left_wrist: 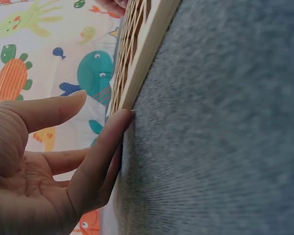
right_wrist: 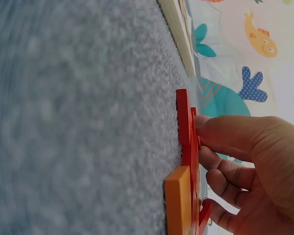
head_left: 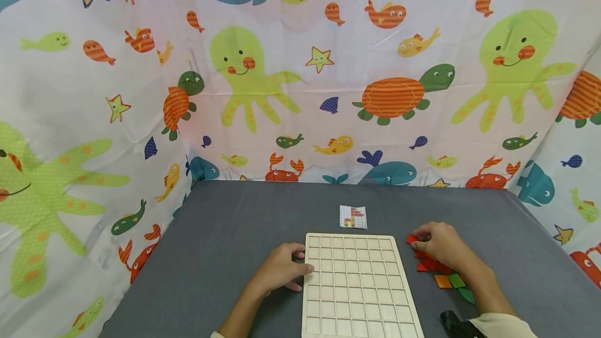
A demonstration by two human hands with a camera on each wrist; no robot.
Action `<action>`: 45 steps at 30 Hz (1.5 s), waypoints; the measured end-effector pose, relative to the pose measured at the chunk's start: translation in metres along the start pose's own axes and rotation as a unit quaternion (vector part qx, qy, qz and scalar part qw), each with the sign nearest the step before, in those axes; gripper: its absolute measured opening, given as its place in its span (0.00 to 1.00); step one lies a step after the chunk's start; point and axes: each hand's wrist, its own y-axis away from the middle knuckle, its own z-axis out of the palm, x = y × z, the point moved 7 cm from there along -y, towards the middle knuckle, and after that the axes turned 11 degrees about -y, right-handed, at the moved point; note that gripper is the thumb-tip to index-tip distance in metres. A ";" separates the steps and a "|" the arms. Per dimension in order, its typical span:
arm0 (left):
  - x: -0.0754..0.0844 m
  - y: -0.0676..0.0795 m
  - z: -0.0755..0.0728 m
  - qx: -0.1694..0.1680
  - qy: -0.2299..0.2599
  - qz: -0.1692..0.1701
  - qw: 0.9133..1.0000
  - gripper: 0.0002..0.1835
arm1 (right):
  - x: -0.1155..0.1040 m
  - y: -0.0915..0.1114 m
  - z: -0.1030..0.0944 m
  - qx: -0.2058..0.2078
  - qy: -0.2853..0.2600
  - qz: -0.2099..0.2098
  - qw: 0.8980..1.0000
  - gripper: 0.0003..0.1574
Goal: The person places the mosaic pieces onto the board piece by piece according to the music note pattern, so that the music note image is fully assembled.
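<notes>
A pale wooden grid board [head_left: 355, 286] lies on the grey table. My left hand [head_left: 280, 269] is at its left edge, thumb over the rim in the head view; in the left wrist view a fingertip [left_wrist: 123, 116] meets the board's corner and the fingers are fairly straight. To the right of the board my right hand [head_left: 441, 245] pinches a red tile [head_left: 411, 239] between thumb and fingers. Under and beside that hand lie more red tiles [head_left: 428, 263], partly hidden by it. In the right wrist view the thumb [right_wrist: 225, 128] is against the red pieces.
An orange tile [head_left: 443, 281] and green pieces [head_left: 456, 280] lie near the right forearm. A small printed pattern card [head_left: 353, 217] sits behind the board. A curtain [head_left: 300, 82] with sea animals hangs along the table's back and sides.
</notes>
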 end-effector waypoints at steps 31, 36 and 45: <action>-0.003 -0.003 0.007 0.012 0.024 0.010 1.000 0.44 | -0.054 0.004 0.013 0.031 -0.057 -0.053 0.997 0.12; -0.003 -0.003 0.006 0.015 0.021 0.011 1.000 0.44 | -0.064 0.001 0.020 0.025 -0.060 -0.058 0.996 0.12; -0.002 -0.002 0.005 0.014 0.019 0.011 1.000 0.44 | -0.077 -0.006 0.033 0.013 -0.054 -0.086 0.995 0.12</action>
